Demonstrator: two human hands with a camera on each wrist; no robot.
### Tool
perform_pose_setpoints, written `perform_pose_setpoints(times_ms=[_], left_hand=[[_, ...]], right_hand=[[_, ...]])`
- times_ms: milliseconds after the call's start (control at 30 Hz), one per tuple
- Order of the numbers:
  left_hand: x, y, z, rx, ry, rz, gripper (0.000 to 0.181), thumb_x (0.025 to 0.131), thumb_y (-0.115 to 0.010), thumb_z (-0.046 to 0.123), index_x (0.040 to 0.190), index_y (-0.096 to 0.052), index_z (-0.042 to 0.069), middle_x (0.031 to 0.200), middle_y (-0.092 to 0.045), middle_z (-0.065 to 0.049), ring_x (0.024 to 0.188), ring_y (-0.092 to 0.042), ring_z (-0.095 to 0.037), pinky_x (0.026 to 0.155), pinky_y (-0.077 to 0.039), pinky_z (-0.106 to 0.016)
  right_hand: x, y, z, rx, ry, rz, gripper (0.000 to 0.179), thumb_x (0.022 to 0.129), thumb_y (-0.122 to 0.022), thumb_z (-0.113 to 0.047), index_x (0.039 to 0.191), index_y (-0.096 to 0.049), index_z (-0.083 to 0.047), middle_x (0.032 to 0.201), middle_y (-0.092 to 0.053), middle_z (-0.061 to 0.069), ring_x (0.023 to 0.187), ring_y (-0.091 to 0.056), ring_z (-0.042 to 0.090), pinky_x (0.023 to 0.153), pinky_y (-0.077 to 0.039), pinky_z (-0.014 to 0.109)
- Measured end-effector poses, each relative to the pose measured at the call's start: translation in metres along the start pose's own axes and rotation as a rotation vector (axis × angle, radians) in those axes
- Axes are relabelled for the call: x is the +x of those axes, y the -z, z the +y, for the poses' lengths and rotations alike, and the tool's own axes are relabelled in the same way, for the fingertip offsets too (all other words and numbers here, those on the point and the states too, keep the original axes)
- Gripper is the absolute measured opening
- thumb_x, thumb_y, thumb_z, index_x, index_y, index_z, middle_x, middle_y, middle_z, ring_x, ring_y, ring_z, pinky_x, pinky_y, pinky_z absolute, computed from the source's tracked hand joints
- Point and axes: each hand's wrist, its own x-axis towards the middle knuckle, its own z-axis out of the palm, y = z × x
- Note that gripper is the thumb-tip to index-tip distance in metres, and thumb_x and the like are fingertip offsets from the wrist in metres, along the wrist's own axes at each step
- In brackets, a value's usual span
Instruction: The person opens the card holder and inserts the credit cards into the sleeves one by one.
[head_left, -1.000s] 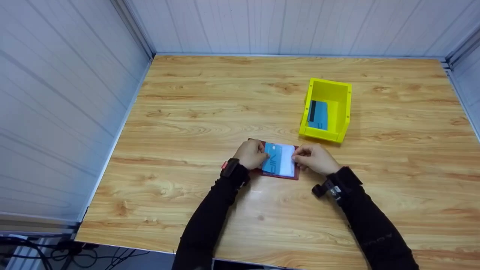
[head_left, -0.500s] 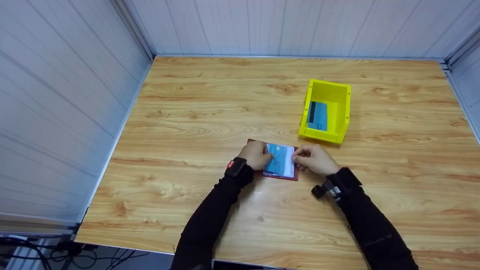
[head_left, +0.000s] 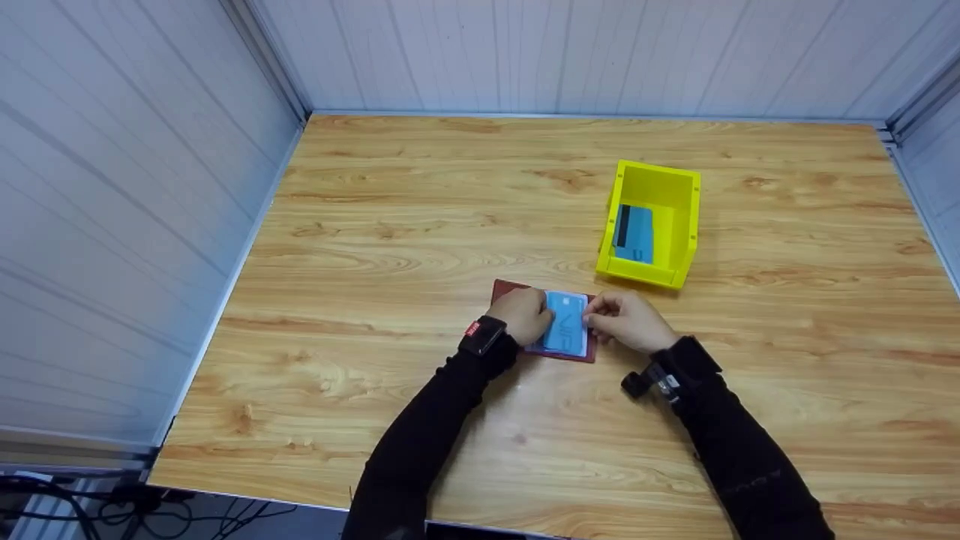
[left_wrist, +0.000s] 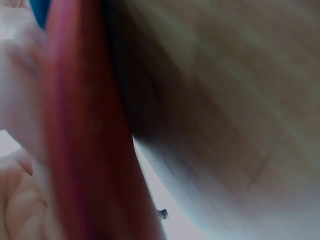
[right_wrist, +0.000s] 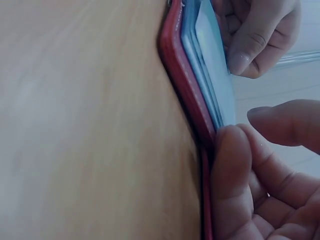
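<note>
A red card holder (head_left: 507,286) with pale plastic sleeves (right_wrist: 194,42) lies spread on the table. My left hand (head_left: 523,315) pinches the left edge of a blue card (head_left: 568,322) marked "VIP", which overlaps the pale sleeve in the head view. At the right edge of the sleeve, my right hand (head_left: 628,321) pinches its border between thumb and curled fingers. In the right wrist view, the card (right_wrist: 214,45) slants along the stacked sleeves, the left thumb (right_wrist: 250,47) against it. The holder's red cover (left_wrist: 95,125) fills much of the blurred left wrist view.
A yellow bin (head_left: 686,225) stands behind the right hand, with blue cards (head_left: 637,234) inside, one showing a black stripe. Pale panel walls (head_left: 570,56) border the wooden table (head_left: 375,225). Black cables (head_left: 187,514) hang past its front left corner.
The left hand has slid the blue card rightward over the pale sleeve, toward the right hand. More of the holder's red left side shows. The right hand has stayed in place.
</note>
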Motion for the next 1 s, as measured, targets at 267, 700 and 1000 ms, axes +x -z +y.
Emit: perform_pose_setpoints(times_ms=[267,700,1000], left_hand=[[-0.003,-0.002,0.001,0.045,-0.009,0.038,0.027,0.096,-0.058,0.034,0.084,-0.057,0.01,0.072,-0.05,0.002,0.066,-0.05,-0.015,0.057,-0.037,-0.027],[-0.025,-0.007,-0.012,0.294,-0.061,0.158,0.067,0.089,-0.068,0.04,0.138,-0.05,-0.002,0.141,-0.051,-0.018,0.132,-0.047,-0.034,0.109,-0.043,-0.041],[-0.028,-0.006,-0.016,0.316,-0.049,0.113,0.075,0.088,-0.068,0.044,0.143,-0.046,0.0,0.147,-0.047,-0.017,0.138,-0.042,-0.034,0.111,-0.04,-0.043]], right_hand=[[-0.001,0.001,-0.001,-0.015,-0.013,0.02,0.019,0.094,-0.064,-0.02,0.102,-0.067,-0.004,0.085,-0.065,0.004,0.067,-0.059,0.013,0.06,-0.05,0.023],[-0.001,0.005,-0.004,-0.035,-0.019,0.002,0.023,0.096,-0.062,-0.023,0.105,-0.067,-0.003,0.095,-0.067,0.01,0.071,-0.062,0.016,0.064,-0.055,0.025],[-0.004,0.027,-0.028,-0.099,0.012,0.093,0.026,0.097,-0.06,-0.024,0.112,-0.067,-0.004,0.105,-0.067,0.012,0.085,-0.057,0.02,0.075,-0.05,0.026]])
